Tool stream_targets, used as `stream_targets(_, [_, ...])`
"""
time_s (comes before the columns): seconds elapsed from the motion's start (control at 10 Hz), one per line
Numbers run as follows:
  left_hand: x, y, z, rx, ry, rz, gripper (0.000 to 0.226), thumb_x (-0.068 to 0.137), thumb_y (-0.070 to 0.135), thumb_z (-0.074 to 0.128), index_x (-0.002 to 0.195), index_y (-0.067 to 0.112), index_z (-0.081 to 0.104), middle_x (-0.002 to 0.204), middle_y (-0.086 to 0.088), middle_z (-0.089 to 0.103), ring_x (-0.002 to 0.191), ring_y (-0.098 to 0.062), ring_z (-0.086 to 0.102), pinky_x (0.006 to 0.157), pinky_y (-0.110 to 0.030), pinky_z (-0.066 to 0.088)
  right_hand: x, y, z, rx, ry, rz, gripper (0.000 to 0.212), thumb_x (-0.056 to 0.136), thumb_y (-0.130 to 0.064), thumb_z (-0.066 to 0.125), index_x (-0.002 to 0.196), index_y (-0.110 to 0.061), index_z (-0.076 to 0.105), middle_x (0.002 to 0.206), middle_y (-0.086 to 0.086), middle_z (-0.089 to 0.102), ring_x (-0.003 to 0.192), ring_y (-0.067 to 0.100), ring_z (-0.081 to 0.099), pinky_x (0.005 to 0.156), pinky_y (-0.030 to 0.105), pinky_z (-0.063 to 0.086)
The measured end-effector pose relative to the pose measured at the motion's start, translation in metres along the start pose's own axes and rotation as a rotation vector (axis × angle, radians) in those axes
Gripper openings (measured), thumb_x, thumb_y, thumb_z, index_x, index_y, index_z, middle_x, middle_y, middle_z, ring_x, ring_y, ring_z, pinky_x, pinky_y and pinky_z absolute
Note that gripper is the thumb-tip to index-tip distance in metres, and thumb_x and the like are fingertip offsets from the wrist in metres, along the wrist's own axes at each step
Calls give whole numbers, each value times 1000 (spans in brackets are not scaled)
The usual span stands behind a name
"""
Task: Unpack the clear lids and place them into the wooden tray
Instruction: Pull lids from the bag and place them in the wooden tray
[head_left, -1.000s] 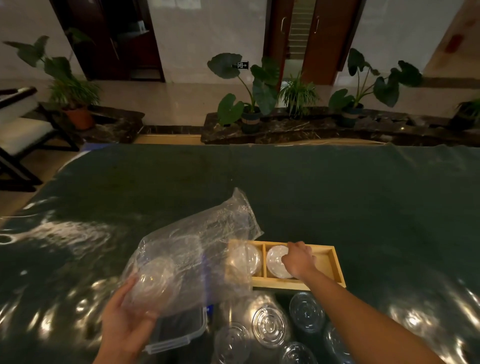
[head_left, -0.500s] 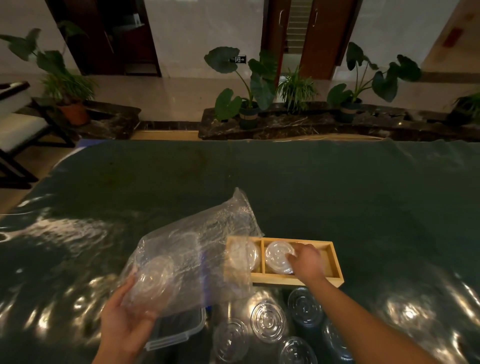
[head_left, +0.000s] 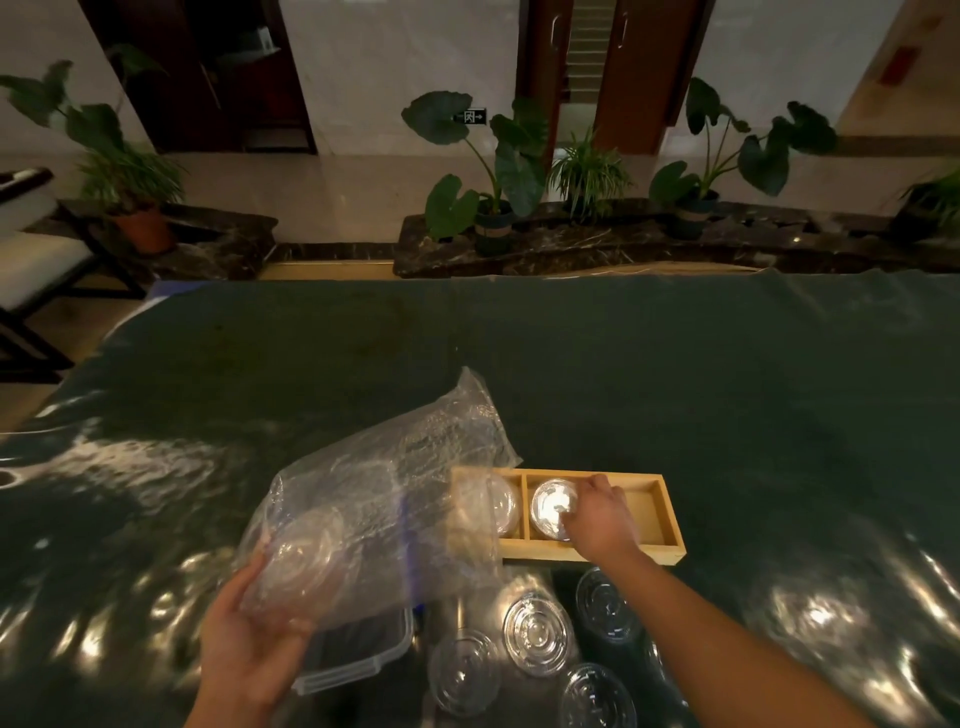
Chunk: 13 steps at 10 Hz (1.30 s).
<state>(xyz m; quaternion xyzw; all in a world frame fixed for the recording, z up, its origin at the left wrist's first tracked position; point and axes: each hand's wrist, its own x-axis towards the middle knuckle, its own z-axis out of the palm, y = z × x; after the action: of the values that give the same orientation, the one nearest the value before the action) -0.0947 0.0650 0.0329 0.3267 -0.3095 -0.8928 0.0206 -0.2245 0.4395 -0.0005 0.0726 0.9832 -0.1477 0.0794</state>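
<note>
A wooden tray with three compartments lies on the dark green table. A clear lid sits in its left compartment, partly behind the bag. My right hand rests on a clear lid in the middle compartment, fingers touching its edge. The right compartment shows bare wood. My left hand grips the bottom of a clear plastic bag around a stack of lids inside it. Several loose clear lids lie on the table in front of the tray.
A clear plastic container with a dark inside sits under the bag near my left hand. The green table cloth stretches far behind the tray. Potted plants and a chair stand beyond the table edge.
My right hand has shifted slightly right over the middle compartment, uncovering the lid there. The bag and my left hand have stayed in place.
</note>
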Motion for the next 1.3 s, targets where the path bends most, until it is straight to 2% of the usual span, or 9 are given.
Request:
stream_targets(0.3, [-21,3,20,-54,18,-8,59,76,25,79,133,16,68,138,-18,65,126,-40,62,108,-63,44,-18,-2,-23,224,75,39,50,92,-32,67,138,-24,53,140,4,53,122,25,55,97,39,52])
stream_targets(0.5, [-44,4,43,-78,-89,-18,42,90,18,65,131,10,68,129,-22,69,107,-39,72,83,-52,61,-89,-54,-110,651,510,-492,4,90,-22,67,89,-23,71,83,-12,64,75,7,61,66,14,44])
stream_targets(0.6, [-53,1,52,-78,-146,-22,42,88,14,64,130,10,69,125,-22,71,102,-39,74,76,-50,61,-123,-88,-138,576,258,-675,7,88,-23,72,89,-20,78,81,-10,73,72,6,66,67,16,50])
stream_targets(0.7, [-62,-4,61,-16,-230,-4,46,84,13,67,130,13,69,124,-19,72,104,-37,73,78,-48,60,-125,-120,-139,453,-232,-630,23,94,-14,66,115,-9,75,117,5,74,106,16,69,89,19,50])
stream_targets(0.8, [-67,-9,68,46,-316,11,51,80,13,70,132,10,67,128,-22,69,112,-39,68,89,-52,57,-121,-144,-128,178,-359,-605,41,105,-24,45,141,-7,54,149,11,52,138,23,45,115,30,30])
stream_targets(0.9, [-70,-14,73,81,-355,2,68,74,12,74,140,3,58,134,-29,61,120,-45,58,109,-62,41,-126,-159,-111,175,-408,-560,44,103,-37,47,140,-15,57,143,12,56,131,27,51,108,36,41])
stream_targets(1.0, [-72,-15,74,106,-362,9,72,73,14,76,141,1,55,139,-32,55,122,-47,55,111,-64,38,-136,-165,-96,483,-387,-449,32,94,-38,66,120,-20,68,119,3,70,101,12,68,72,8,50])
stream_targets(1.1, [-77,-13,72,107,-377,56,50,80,14,68,129,7,67,126,-24,68,110,-42,67,92,-55,56,-137,-162,-84,526,-379,-441,15,88,-36,73,98,-39,61,100,-13,66,81,-9,65,64,7,49])
stream_targets(1.3, [-80,-9,66,118,-268,22,60,73,16,77,130,4,65,122,-26,70,101,-40,73,76,-48,61,-152,-160,-79,496,-496,-482,58,86,-33,74,138,-26,48,130,-7,60,119,13,58,100,28,47])
